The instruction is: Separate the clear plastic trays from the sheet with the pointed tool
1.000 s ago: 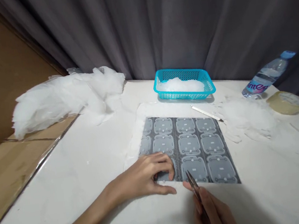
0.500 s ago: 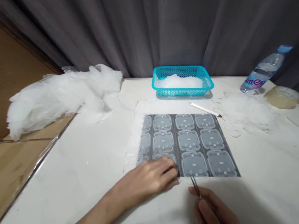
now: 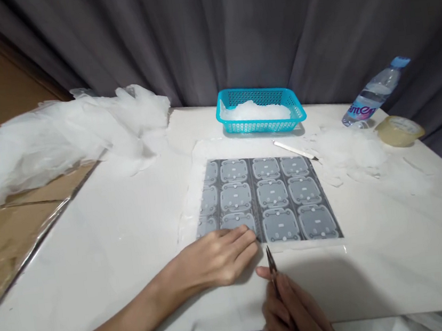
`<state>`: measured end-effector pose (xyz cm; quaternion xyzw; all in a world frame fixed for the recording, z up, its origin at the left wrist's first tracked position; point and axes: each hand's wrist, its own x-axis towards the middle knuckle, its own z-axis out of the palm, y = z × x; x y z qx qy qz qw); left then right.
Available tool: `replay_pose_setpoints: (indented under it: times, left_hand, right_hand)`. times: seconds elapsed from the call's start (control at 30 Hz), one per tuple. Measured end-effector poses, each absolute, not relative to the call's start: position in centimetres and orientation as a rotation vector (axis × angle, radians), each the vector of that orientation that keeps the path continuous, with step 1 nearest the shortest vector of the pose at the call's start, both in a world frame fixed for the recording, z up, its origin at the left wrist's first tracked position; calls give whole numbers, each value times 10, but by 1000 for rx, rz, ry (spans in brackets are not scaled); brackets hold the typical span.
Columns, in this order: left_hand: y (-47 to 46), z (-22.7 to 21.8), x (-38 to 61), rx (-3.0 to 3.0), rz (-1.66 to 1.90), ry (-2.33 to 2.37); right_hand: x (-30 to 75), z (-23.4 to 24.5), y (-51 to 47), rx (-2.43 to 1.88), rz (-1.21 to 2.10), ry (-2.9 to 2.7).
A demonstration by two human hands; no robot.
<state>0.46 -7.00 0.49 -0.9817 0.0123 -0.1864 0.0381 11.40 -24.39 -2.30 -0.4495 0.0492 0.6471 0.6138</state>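
A grey printed sheet (image 3: 267, 197) with rows of rounded pad shapes lies flat on the white table (image 3: 125, 241). My left hand (image 3: 212, 258) rests on the sheet's near left corner, fingers stretched flat and pressing it down. My right hand (image 3: 291, 312) is closed round metal tweezers (image 3: 272, 266), whose tips point at the sheet's near edge, just short of it and right of my left fingertips.
A turquoise basket (image 3: 258, 111) with white pieces stands behind the sheet. A thin white knife-like tool (image 3: 294, 150), a pile of clear scraps (image 3: 348, 152), a water bottle (image 3: 373, 92) and a tape roll (image 3: 399, 130) lie right. Crumpled white plastic (image 3: 64, 136) covers cardboard boxes (image 3: 7, 234) at left.
The view has tilted so everything sits higher and further left. My right hand with the tweezers drew back from over the sheet to just off its near edge. My left hand flattened.
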Motion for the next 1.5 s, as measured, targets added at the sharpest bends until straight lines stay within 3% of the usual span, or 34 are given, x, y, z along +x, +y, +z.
replay_pose_setpoints:
  times: [0.43, 0.8, 1.5]
  left_hand:
    - [-67, 6, 9, -3066, -669, 66]
    - [-64, 10, 10, -3046, -708, -21]
    - [-63, 9, 11, -3097, -707, -50]
  right_hand:
    - [103, -34, -210, -983, 1337, 119]
    - [100, -17, -235, -945, 1447, 143]
    - [99, -45, -207, -1003, 1308, 146]
